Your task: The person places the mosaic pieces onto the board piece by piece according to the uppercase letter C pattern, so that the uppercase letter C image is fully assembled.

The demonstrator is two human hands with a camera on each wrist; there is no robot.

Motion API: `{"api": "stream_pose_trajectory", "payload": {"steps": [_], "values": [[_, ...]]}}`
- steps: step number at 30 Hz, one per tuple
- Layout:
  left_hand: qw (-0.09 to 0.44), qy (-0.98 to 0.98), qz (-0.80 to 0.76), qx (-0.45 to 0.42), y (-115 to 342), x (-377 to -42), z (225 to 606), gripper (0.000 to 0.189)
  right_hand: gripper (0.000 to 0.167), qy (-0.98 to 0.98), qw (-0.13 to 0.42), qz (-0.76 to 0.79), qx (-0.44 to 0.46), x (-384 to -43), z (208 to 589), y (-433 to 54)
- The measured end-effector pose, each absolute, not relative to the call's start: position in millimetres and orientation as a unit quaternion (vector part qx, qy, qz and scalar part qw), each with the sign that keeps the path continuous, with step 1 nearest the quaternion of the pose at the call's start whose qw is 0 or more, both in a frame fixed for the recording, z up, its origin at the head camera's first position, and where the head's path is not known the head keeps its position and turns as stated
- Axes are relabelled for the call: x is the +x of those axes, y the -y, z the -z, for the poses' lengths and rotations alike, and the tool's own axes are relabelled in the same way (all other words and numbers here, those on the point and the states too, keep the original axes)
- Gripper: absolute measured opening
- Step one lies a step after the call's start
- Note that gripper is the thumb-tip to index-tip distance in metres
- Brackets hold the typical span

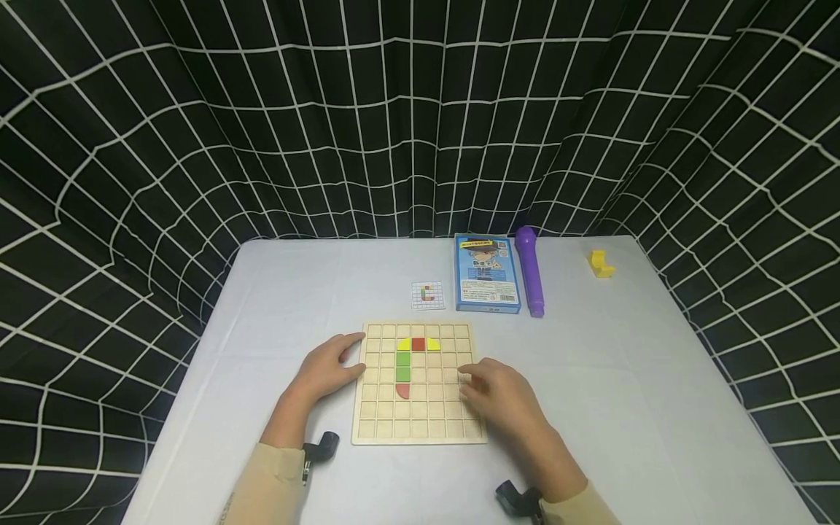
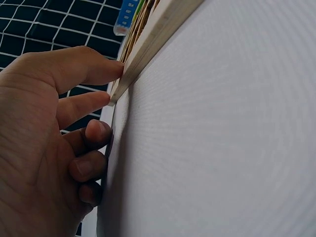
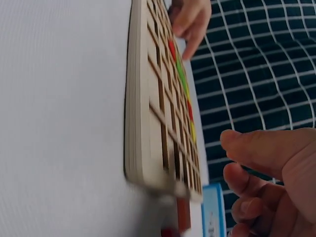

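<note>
A wooden grid board (image 1: pixel 387 430) lies flat on the white table. In its cells sit a yellow rounded piece (image 1: pixel 404 344), a dark red square (image 1: pixel 418 344), a second yellow piece (image 1: pixel 433 344), two green squares (image 1: pixel 403 367) and a red rounded piece (image 1: pixel 403 391). The left hand (image 1: pixel 326 368) touches the board's left edge with thumb and index finger; its other fingers are bent. Over the board's right side hovers the right hand (image 1: pixel 502 394), its fingers loosely bent and holding nothing visible. In the right wrist view, red pieces (image 3: pixel 183 215) lie beside the board.
A small pattern card (image 1: pixel 428 295) lies behind the board. Farther back are a blue box (image 1: pixel 487 273), a purple microphone-shaped object (image 1: pixel 530 270) and a small yellow object (image 1: pixel 600 264). Black gridded curtains (image 1: pixel 420 109) surround the table.
</note>
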State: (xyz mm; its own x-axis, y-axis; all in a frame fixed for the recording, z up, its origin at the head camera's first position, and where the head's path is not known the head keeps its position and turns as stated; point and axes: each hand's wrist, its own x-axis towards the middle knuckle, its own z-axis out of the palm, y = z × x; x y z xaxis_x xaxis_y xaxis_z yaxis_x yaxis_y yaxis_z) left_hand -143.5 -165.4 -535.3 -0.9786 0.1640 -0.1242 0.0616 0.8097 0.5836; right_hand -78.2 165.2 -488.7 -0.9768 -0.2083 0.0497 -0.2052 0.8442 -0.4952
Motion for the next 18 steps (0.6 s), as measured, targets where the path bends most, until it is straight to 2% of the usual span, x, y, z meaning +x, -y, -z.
{"api": "stream_pose_trajectory", "payload": {"steps": [11,18], "values": [[0.094,-0.947,-0.302,0.050,165,-144,534,0.068,0.043,-0.974,0.066,0.215,-0.037,-86,494,-195],[0.092,-0.948,-0.300,0.052,165,-144,534,0.069,0.031,-0.974,0.077,0.210,-0.025,-91,501,-201]]}}
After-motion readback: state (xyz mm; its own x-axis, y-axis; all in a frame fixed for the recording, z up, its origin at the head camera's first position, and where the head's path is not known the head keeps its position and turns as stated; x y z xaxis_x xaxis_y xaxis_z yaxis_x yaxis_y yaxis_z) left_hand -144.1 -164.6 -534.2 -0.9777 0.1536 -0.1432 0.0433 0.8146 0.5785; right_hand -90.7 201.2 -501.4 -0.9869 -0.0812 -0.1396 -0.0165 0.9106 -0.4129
